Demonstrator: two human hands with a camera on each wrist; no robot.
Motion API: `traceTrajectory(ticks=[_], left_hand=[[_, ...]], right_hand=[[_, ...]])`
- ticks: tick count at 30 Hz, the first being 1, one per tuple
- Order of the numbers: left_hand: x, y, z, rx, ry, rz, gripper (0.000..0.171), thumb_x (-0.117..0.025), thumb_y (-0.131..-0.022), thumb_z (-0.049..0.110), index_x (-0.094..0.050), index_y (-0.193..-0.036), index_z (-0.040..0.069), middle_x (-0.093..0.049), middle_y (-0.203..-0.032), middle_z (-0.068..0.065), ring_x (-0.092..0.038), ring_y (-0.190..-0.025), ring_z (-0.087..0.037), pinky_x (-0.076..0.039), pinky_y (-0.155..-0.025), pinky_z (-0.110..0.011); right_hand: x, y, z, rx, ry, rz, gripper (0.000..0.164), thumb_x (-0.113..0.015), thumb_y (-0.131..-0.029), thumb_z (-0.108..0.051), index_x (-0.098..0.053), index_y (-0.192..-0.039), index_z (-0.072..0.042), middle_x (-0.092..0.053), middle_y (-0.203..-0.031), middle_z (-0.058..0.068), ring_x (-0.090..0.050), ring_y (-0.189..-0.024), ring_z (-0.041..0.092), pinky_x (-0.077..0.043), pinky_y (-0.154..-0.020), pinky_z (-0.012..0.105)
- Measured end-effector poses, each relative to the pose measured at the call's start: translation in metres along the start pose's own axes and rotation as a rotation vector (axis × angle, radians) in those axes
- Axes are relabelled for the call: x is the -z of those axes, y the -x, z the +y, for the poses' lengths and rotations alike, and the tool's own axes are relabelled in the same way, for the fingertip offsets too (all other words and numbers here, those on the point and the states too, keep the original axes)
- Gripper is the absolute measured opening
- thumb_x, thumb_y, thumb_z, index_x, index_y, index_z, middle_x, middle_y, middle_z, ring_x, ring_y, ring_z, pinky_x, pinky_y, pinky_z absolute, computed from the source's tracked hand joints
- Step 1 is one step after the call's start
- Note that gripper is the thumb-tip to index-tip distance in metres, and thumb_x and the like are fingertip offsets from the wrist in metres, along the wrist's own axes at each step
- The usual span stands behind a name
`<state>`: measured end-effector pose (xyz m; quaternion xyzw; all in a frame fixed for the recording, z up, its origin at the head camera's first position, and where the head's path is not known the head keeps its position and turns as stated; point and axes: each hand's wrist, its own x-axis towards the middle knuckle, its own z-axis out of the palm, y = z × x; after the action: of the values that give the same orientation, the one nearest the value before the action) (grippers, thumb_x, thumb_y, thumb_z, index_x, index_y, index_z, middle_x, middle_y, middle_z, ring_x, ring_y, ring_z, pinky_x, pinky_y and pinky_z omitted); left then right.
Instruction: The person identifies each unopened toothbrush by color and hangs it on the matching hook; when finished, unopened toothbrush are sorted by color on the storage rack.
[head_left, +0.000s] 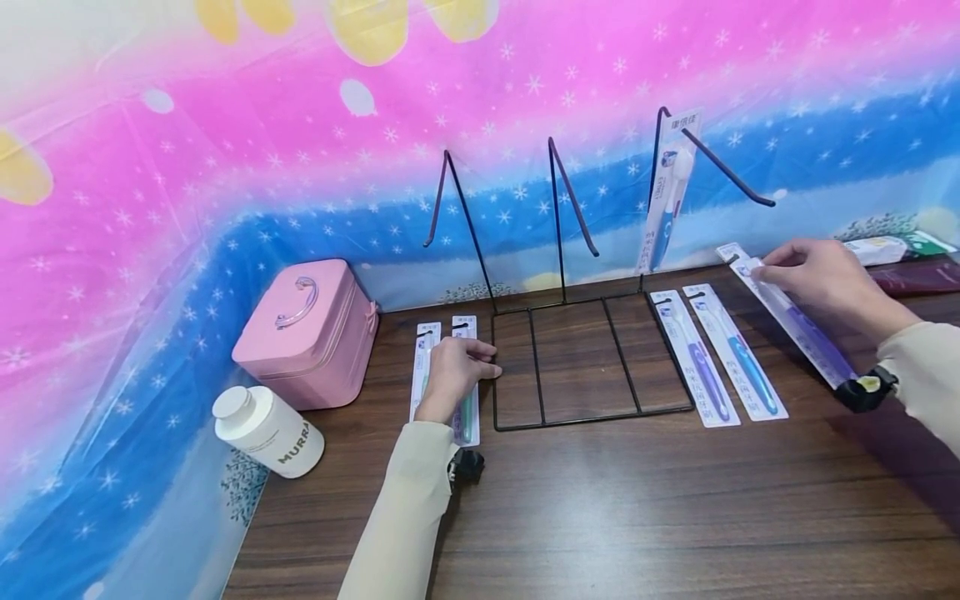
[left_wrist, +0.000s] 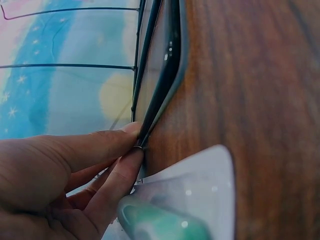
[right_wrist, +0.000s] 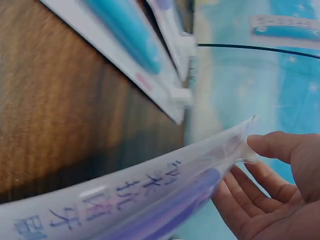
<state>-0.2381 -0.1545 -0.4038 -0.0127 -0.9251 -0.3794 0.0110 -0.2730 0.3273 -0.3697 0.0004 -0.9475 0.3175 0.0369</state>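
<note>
A black wire rack point(head_left: 592, 417) with three upright hooks stands on the wooden table, and my left hand point(head_left: 453, 375) pinches its left base wire between thumb and fingers. Under that hand lie two packaged toothbrushes, partly covered; a green toothbrush pack point(left_wrist: 175, 215) shows close by in the left wrist view. My right hand point(head_left: 817, 279) pinches the upper part of a purple toothbrush pack point(head_left: 806, 329), held tilted at the right. A blue toothbrush pack point(head_left: 667, 200) hangs on the rack's right hook. Beside the base lie a purple pack point(head_left: 693, 358) and a blue pack point(head_left: 735, 350).
At the left are a pink case point(head_left: 300, 333) with a handle and a white bottle point(head_left: 270, 433). Tubes or packets, among them a dark red one point(head_left: 918, 279), lie at the far right. A patterned cloth point(head_left: 510, 92) hangs behind the table.
</note>
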Motion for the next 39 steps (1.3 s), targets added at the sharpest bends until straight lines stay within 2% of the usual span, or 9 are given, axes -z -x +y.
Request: traceTrajectory(ticks=[5,10,14,17,22,24,30,35,39], left_hand=[[0.000,0.000,0.000,-0.001,0.006,0.001,0.022,-0.082,-0.078,0.010,-0.077,-0.100,0.009,-0.072,-0.089,-0.002,-0.064,-0.080,-0.015,-0.051,-0.074,-0.035],[0.000,-0.001,-0.001,0.011,0.019,0.000,0.021,-0.081,-0.079,0.010,-0.077,-0.099,0.010,-0.072,-0.090,-0.002,-0.064,-0.081,-0.014,-0.051,-0.073,-0.035],[0.000,-0.001,-0.001,0.020,0.020,-0.003,0.021,-0.081,-0.079,0.010,-0.077,-0.099,0.010,-0.072,-0.090,-0.002,-0.064,-0.081,-0.015,-0.051,-0.074,-0.035],[-0.001,-0.001,-0.001,0.025,0.019,-0.004,0.021,-0.081,-0.079,0.010,-0.077,-0.099,0.010,-0.072,-0.091,-0.002,-0.064,-0.081,-0.015,-0.051,-0.074,-0.035],[-0.001,-0.001,-0.001,0.028,0.016,-0.005,0.021,-0.081,-0.079,0.010,-0.077,-0.099,0.011,-0.072,-0.096,-0.003,-0.063,-0.084,-0.016,-0.050,-0.073,-0.034],[-0.001,-0.001,-0.002,0.023,0.013,-0.008,0.021,-0.081,-0.079,0.010,-0.077,-0.100,0.011,-0.072,-0.095,-0.003,-0.063,-0.083,-0.015,-0.050,-0.073,-0.034],[-0.001,-0.001,-0.002,0.012,0.009,-0.001,0.022,-0.082,-0.078,0.010,-0.077,-0.100,0.010,-0.072,-0.089,-0.002,-0.064,-0.081,-0.014,-0.051,-0.073,-0.035],[-0.001,-0.001,-0.003,0.008,0.008,0.003,0.022,-0.082,-0.078,0.009,-0.077,-0.099,0.010,-0.072,-0.089,-0.002,-0.065,-0.081,-0.014,-0.051,-0.074,-0.034],[-0.001,-0.002,-0.003,0.012,0.014,-0.004,0.022,-0.082,-0.078,0.009,-0.077,-0.100,0.010,-0.072,-0.087,-0.001,-0.066,-0.080,-0.014,-0.052,-0.074,-0.034]], right_hand=[[0.014,0.005,-0.004,0.008,0.014,0.045,0.068,-0.062,-0.087,-0.059,-0.061,-0.119,0.000,-0.057,-0.119,0.032,-0.054,-0.099,0.042,-0.042,-0.070,0.046],[0.025,0.011,-0.010,0.004,0.012,0.085,0.071,-0.064,-0.085,-0.059,-0.058,-0.124,0.001,-0.057,-0.122,0.031,-0.056,-0.100,0.041,-0.043,-0.062,0.036],[0.034,0.018,-0.015,0.004,-0.005,0.105,0.074,-0.067,-0.084,-0.057,-0.055,-0.131,-0.001,-0.061,-0.120,0.028,-0.058,-0.096,0.034,-0.040,-0.065,0.034],[0.042,0.024,-0.021,-0.023,-0.040,0.109,0.078,-0.068,-0.083,-0.058,-0.053,-0.135,-0.002,-0.064,-0.118,0.021,-0.058,-0.092,0.021,-0.040,-0.069,0.033],[0.055,0.036,-0.032,-0.033,-0.178,0.163,0.069,-0.074,-0.081,-0.050,-0.055,-0.135,-0.011,-0.064,-0.097,-0.015,-0.053,-0.083,-0.001,-0.043,-0.063,0.022],[0.058,0.044,-0.038,-0.001,-0.247,0.203,0.061,-0.076,-0.083,-0.042,-0.056,-0.134,-0.015,-0.058,-0.092,-0.024,-0.053,-0.083,-0.004,-0.041,-0.065,0.016],[0.063,0.066,-0.066,0.176,-0.419,0.319,0.044,-0.074,-0.087,-0.012,-0.058,-0.127,-0.018,-0.059,-0.097,-0.015,-0.055,-0.087,-0.002,-0.038,-0.074,0.006],[0.068,0.081,-0.089,0.338,-0.555,0.390,0.040,-0.071,-0.082,0.008,-0.063,-0.118,-0.009,-0.065,-0.095,-0.007,-0.061,-0.084,0.002,-0.042,-0.076,0.008],[0.071,0.095,-0.106,0.401,-0.590,0.434,0.044,-0.069,-0.080,0.014,-0.062,-0.121,-0.001,-0.068,-0.094,-0.005,-0.064,-0.082,0.004,-0.045,-0.076,0.010]])
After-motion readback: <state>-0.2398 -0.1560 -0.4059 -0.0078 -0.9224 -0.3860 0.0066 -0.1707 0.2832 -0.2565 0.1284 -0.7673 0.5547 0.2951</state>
